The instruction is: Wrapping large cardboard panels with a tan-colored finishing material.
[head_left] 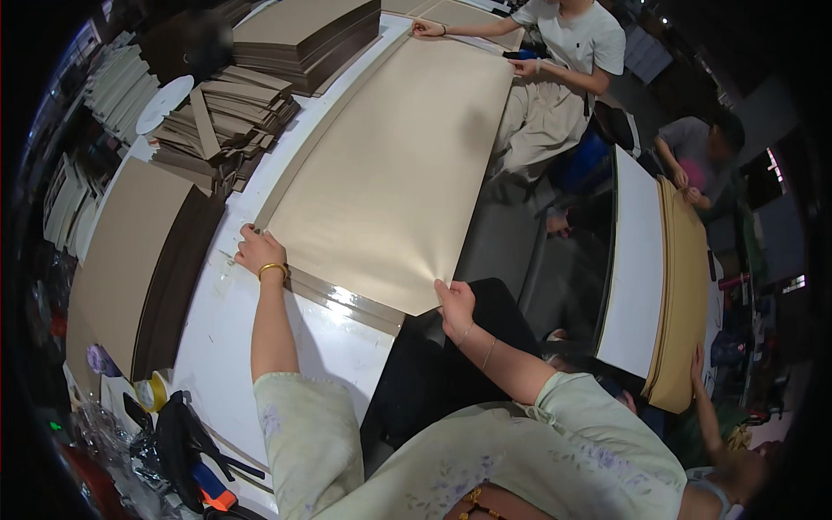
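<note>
A large beige sheet [381, 173], smooth and slightly glossy, stretches across the white table [221, 312] away from me. My left hand [262, 251], with a gold bangle at its wrist, is closed at the sheet's near left corner, fingers curled at the edge. Between thumb and fingers, my right hand [457, 309] pinches the near right corner, and creases fan out from there. A clear glossy strip [338, 301] lies along the near edge between my hands. At the far end, another person's hands [427, 29] hold the sheet's far corners.
Brown board stacks [130, 260] stand along the left, with loose board strips [221, 121] and a taller stack [303, 39] farther back. A yellow tape roll [154, 393] and plastic wrapping lie at lower left. More people work at a second table [628, 260] on the right.
</note>
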### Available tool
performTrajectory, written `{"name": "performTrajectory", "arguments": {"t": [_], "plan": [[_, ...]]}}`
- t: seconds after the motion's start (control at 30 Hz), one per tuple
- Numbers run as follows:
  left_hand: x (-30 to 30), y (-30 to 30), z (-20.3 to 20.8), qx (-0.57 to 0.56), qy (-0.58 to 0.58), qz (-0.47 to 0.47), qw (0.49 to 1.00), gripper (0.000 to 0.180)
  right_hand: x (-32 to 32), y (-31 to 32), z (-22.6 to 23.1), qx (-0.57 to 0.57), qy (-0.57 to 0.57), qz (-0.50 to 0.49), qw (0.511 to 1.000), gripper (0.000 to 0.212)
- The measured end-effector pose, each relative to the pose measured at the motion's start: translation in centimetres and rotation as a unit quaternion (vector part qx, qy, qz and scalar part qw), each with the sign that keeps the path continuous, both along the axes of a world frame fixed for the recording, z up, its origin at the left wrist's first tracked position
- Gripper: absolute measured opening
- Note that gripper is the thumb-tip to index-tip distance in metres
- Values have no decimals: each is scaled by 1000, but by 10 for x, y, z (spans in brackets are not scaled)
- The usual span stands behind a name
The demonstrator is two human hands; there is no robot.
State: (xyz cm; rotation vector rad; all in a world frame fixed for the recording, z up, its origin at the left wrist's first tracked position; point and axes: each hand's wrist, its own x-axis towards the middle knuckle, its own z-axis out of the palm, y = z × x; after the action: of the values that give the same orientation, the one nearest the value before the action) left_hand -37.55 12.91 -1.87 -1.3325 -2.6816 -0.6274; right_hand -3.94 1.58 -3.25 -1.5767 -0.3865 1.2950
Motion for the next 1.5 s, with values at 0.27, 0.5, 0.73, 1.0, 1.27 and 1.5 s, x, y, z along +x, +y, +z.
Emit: {"name": "performTrajectory", "arguments": {"t": [0.27,0.5,0.73,1.0,1.27,1.5], "plan": [[-9,5,-10,-35,14,-9,999,37,-2,6,-39,19,-85,12,996,24],[0,1,-12,6,50,-31,998,36,4,1,-24,29,-26,-28,999,27],[-1,1,-10,17,37,-27,999,34,4,3,-33,27,-88,-5,996,25],[0,4,-16,35,43,-16,998,37,5,-1,-17,35,43,-19,998,35],[0,2,-14,58,20,2,998,34,109,34,-31,154,-447,119,873,55],[-3,7,-22,83,-10,-13,996,33,74,236,42,354,-638,520,444,63]]}}
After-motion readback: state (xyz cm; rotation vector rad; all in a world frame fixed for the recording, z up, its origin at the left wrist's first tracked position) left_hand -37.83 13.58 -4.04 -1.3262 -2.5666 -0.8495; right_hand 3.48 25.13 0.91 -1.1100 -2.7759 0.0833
